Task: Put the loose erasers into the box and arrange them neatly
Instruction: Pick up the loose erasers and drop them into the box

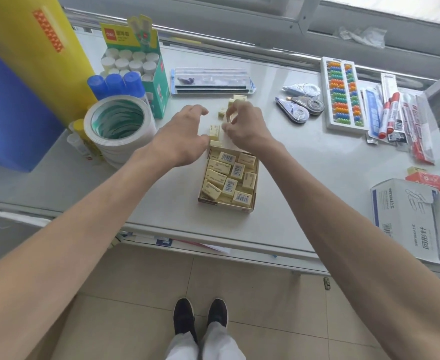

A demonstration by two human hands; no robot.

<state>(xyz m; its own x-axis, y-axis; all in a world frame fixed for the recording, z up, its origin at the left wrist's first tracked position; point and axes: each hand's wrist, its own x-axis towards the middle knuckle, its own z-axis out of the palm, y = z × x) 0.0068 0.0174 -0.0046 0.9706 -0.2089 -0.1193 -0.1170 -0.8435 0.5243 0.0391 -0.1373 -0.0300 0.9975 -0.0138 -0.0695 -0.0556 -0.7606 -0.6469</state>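
Fingers (200, 110) of the left hand (182, 136) are spread and bent in a loose claw that holds nothing, the thumb just beside the nearest of the loose erasers (214, 131). The right hand (247, 126) curls its fingers over the same small scatter. Whether it pinches one cannot be made out, since the hand itself covers the spot. The loose erasers lie on the white table (317, 165) just beyond the far end of the box (225, 204), pointing different ways. The box is open, its long axis running away from the person and leaning slightly right at the far end, where both hands partly hide it. The packed erasers (215, 175) are pale yellow blocks, jumbled at several angles, some barcode-up, with print too small to read. At the left a green carton (159, 87) of glue sticks bears "deli" on its raised flap. A white carton (406, 211) at the right shows a drawing of paper clips.
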